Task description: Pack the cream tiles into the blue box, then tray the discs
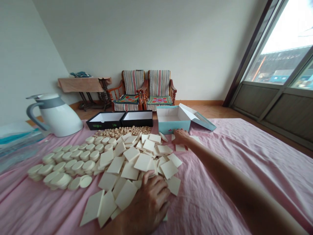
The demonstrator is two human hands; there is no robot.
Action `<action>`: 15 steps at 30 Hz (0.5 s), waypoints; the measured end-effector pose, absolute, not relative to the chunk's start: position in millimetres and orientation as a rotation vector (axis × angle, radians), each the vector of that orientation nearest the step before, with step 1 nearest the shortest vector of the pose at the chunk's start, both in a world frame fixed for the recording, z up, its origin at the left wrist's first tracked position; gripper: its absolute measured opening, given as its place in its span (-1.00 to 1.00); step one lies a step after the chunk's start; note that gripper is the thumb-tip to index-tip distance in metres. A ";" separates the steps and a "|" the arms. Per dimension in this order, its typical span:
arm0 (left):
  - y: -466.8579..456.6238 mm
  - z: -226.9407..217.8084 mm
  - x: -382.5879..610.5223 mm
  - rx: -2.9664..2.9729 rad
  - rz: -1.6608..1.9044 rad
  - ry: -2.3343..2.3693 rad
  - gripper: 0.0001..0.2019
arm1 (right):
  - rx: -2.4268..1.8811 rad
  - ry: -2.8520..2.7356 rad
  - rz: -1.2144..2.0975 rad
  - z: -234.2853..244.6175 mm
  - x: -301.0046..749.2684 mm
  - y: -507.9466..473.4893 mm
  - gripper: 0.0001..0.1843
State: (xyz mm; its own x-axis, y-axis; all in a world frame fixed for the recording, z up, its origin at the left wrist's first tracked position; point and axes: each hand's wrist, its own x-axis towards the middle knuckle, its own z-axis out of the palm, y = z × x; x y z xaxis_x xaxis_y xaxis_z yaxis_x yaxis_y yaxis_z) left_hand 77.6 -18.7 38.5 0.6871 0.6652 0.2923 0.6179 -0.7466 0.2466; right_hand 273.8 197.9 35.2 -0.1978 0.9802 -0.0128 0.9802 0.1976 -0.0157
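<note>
My left hand (149, 202) rests palm down on the near end of a pile of cream square tiles (137, 163), fingers curled over a few of them. My right hand (180, 136) reaches far out, fingers bent onto tiles lying just in front of the open light-blue box (173, 125). Whether it grips a tile is hidden. Stacks of round cream discs (70, 160) lie to the left of the squares. Small wooden beads (122, 131) are heaped behind them.
Two open black boxes (121, 120) stand left of the blue box. A white jug with a grey handle (57, 114) sits at the far left on the pink cloth (232, 169). Two wooden armchairs (144, 89) and a side table stand by the wall.
</note>
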 end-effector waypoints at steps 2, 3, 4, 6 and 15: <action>-18.9 37.7 77.6 2.767 0.549 1.064 -0.93 | 1.997 2.465 0.011 41.9 276.9 194.3 -0.49; -19.0 37.2 77.7 2.769 0.549 1.063 -0.93 | 1.992 2.489 0.034 45.8 279.4 192.3 -0.47; -19.0 36.5 77.7 2.769 0.556 1.062 -0.93 | 1.979 2.514 0.054 49.6 282.5 190.1 -0.46; -19.0 35.4 78.0 2.766 0.578 1.065 -0.94 | 1.920 2.562 0.071 55.6 289.8 185.0 -0.44; -17.7 35.5 77.4 2.786 0.599 1.032 -0.91 | 1.619 2.605 -0.026 52.6 305.9 157.1 -0.41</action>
State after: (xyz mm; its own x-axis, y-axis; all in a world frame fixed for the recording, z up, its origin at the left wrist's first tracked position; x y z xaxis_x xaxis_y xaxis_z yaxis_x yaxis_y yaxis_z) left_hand 77.4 -17.7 35.5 0.6910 0.6459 0.3247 0.6020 -0.7628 0.2361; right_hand 305.9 157.1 52.6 -0.4409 0.8947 -0.0723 0.8959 0.4435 0.0252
